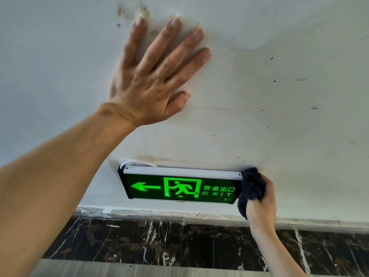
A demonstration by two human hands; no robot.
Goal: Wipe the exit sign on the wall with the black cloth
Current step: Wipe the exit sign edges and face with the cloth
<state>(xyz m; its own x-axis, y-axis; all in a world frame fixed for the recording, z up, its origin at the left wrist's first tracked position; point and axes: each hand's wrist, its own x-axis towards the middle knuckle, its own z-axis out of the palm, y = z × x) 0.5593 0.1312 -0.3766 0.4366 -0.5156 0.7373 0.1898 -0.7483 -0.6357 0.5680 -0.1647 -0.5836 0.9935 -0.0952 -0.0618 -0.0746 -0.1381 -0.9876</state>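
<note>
A black exit sign point(179, 185) with a lit green arrow, running figure and EXIT lettering is fixed low on the white wall point(259, 96). My right hand point(262, 204) is closed around a bunched black cloth point(250, 188), which presses against the sign's right end and covers that edge. Well above the sign, my left hand point(153, 76) lies flat on the wall with fingers spread, holding nothing.
The wall carries dark smudges and a brownish stain just above the sign. A white cable point(137, 162) loops out at the sign's top left. Below the wall runs a dark marble skirting point(159, 242), then grey floor point(119, 269).
</note>
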